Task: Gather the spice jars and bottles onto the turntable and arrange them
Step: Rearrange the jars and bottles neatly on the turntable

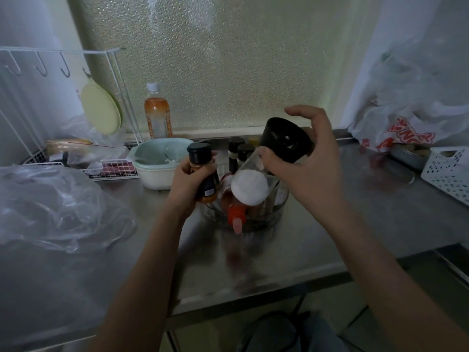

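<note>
Frosted glass backs a steel table (330, 224), dimly lit; a wire rack (114, 168) sits at the left rear, plastic bags at both ends.

We note the turntable (279, 207), a clear round tray, near the middle of the table, toward the rear edge. It already carries several items: a red squeeze bottle (236, 214) lying tipped toward the front edge, and a white-capped container (250, 188). Dark-capped jars (239, 151) stand just behind; whether they sit on the turntable or on the table we cannot tell.

Left hand (189, 186): fingers wrapped around the middle of a small spice bottle (203, 171), black cap up, orange contents, held upright just left of the turntable rim.

Right hand (302, 163): thumb and fingers closed around a large black-lidded jar (284, 141), which is tilted with the lid toward the camera above the turntable's rear. Index finger lifted free.

Handling, our judgement: the small bottle looks light and rigid, and a mid-body wrap suits it. The large jar appears to have a clear body, possibly glass, so heavier and breakable; the smooth lid may slip, and a hold lower on the body would be safer. The crowded tray leaves little room, and tall, narrow bottles could topple if nudged.

Forearms both reach forward from the front edge, converging over the tray.
</note>
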Demonstrator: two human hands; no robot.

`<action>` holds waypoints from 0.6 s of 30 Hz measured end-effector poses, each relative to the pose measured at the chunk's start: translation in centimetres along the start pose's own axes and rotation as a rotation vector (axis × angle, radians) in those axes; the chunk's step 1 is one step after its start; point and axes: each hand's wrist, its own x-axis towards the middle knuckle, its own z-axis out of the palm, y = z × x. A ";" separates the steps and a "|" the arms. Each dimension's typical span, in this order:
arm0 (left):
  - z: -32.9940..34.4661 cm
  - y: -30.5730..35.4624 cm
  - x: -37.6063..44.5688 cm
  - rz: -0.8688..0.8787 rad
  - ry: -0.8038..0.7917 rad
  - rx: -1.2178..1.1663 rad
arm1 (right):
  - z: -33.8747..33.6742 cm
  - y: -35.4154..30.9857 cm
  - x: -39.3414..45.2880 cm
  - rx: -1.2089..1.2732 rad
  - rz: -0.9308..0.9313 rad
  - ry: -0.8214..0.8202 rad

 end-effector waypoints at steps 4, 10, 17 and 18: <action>0.1 -0.2 1.7 0.035 0.088 0.154 | -1.7 0.5 -0.7 0.014 0.014 0.046; 0.5 -1.1 4.2 0.120 0.139 0.533 | -2.6 1.4 -1.9 0.004 0.056 0.020; 1.5 -2.1 3.7 0.218 0.083 0.724 | -2.4 2.3 -2.5 0.028 0.081 0.013; 1.4 -2.2 3.4 0.214 0.067 0.729 | -2.4 2.4 -2.5 0.032 0.085 0.008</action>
